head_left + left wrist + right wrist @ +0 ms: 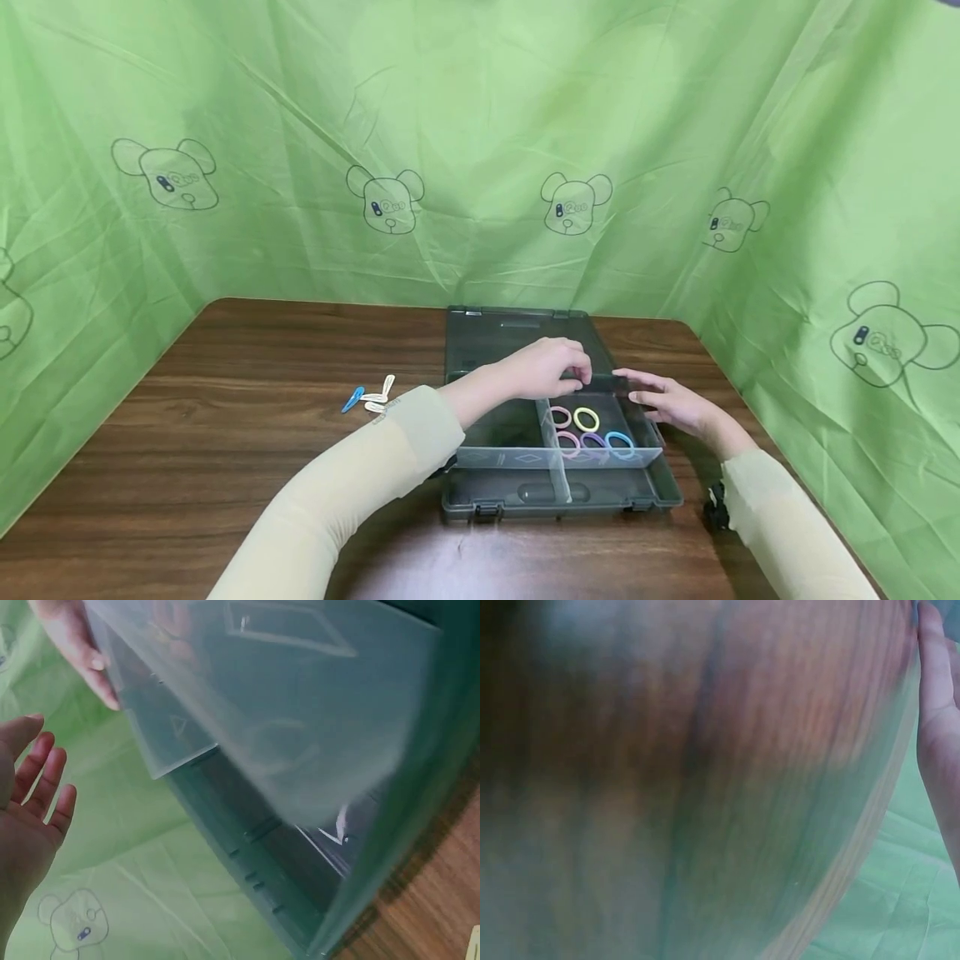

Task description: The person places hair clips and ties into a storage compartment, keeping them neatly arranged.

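A dark translucent box [517, 492] with clear dividers [495, 457] lies with its lid folded back on the table. Pink, yellow, purple and blue hair ties [587, 419] sit in its right compartment. My left hand [546, 368] hovers over that compartment's far side; in the left wrist view the same hand [34, 802] has loosely bent fingers and nothing in them. At the box's right edge is my right hand [678, 407], fingers extended along the wall. The right wrist view catches only part of this hand [941, 712].
Left of the box, a blue hair clip [352, 399] and several white hair clips [377, 397] lie on the brown wooden table [247, 400]. Green cloth [480, 100] with bear drawings hangs around the back and sides.
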`<state>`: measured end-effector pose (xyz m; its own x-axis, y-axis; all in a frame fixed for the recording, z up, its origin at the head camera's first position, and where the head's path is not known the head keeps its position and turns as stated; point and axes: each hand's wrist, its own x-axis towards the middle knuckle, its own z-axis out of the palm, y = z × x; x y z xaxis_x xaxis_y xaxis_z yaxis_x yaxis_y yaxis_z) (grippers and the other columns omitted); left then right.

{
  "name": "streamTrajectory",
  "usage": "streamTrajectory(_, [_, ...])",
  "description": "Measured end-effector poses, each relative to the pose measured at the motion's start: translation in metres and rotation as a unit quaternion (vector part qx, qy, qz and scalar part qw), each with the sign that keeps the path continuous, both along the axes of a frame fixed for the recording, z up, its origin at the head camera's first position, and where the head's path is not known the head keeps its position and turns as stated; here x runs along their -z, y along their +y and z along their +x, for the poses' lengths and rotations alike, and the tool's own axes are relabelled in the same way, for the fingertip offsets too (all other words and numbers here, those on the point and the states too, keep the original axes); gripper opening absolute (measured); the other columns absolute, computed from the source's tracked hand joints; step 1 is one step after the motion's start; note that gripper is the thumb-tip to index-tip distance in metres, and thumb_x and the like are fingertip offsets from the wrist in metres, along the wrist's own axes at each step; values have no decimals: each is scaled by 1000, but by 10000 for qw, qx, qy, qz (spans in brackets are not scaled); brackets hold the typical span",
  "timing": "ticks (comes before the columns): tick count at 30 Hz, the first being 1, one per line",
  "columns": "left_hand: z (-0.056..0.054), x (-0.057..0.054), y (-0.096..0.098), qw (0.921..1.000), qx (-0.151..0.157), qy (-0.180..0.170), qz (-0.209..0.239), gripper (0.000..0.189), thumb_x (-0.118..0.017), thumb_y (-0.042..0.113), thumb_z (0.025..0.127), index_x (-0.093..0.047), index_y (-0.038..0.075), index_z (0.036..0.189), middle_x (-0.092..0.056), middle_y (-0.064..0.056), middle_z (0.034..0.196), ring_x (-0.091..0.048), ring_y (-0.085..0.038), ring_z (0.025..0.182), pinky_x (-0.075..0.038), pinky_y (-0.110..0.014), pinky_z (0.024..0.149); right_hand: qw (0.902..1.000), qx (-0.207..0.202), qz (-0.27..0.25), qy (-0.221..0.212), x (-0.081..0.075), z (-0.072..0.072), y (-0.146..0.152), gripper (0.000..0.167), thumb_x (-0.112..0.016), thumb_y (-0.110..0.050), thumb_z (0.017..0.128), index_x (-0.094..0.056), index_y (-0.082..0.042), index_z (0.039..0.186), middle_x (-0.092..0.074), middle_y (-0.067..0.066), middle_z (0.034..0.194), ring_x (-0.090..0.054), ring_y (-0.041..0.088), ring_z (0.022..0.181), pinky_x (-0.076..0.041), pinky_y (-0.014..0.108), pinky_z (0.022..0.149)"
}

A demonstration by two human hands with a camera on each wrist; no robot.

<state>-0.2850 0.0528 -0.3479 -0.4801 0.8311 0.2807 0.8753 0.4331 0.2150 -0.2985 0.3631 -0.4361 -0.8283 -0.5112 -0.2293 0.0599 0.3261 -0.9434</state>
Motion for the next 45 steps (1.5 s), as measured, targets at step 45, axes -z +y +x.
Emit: streamTrajectory(45, [58, 0, -157, 9901, -656, -415, 1169, 17, -65, 17, 88, -66, 19, 105, -60, 9, 107, -54, -8, 103, -46, -29, 89, 9761, 838, 1262, 1559, -6, 21, -21, 48, -53, -20, 97, -40, -16, 142, -55, 21, 114, -47, 8, 60, -44, 26, 52])
